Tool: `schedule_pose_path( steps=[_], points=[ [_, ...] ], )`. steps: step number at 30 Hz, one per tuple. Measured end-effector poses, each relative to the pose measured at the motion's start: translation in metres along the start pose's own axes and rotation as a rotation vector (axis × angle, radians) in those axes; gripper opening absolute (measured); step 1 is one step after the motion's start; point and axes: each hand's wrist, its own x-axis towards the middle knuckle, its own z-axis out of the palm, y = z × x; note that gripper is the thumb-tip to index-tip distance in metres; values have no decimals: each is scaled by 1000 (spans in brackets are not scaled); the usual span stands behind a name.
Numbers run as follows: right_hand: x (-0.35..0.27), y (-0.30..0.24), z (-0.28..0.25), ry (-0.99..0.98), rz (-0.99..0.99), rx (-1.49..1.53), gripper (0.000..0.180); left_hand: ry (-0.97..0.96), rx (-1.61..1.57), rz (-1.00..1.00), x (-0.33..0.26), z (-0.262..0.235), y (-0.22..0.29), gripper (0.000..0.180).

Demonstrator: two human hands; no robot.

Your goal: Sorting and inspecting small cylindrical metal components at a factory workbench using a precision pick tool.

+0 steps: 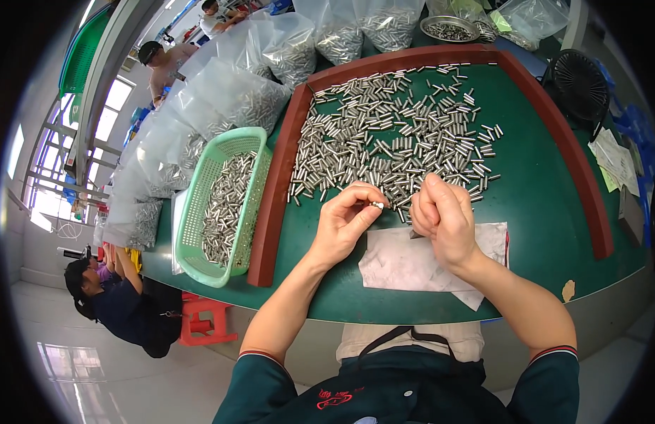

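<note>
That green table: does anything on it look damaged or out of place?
Yes, the green table has a small pale chip in its covering near the front edge, right of the crumpled white sheet. Otherwise the metal pins lie loose inside the red-brown border.

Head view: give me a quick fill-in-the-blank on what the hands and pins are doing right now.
1. The left hand pinches one small metal ____ between its fingertips.
2. The loose pins lie on a ____ mat with a brown raised rim.
3. The mesh basket of pins is coloured ____.
4. The right hand hovers over a sheet of ____.

Missing: pin; green; green; paper

Shiny metal pins (398, 134), matt green tabletop (532, 205), perforated plastic basket (200, 205), crinkled paper sheet (401, 265).
</note>
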Motion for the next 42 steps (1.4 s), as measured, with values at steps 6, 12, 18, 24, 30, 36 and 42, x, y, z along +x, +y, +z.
schedule_pose_path(
  steps=[6,12,18,24,30,36,42],
  points=[
    [-1,-1,1,5,1,-7,42,6,15,-28,-1,0,2,8],
    [-1,0,0,12,8,-6,42,44,-142,-239,-2,0,6,10],
    [0,0,0,17,8,-3,43,55,-469,-396,-2,-1,8,14],
    [1,-1,0,19,0,-5,43,108,-617,-502,-1,-4,10,18],
    [2,0,0,30,0,2,41,109,-679,-563,0,-5,15,21],
    [2,1,-1,16,8,11,41,126,-715,-580,-3,-4,15,25],
    [2,0,1,31,-14,-5,42,-91,-102,-430,-6,4,28,17]
  ],
)
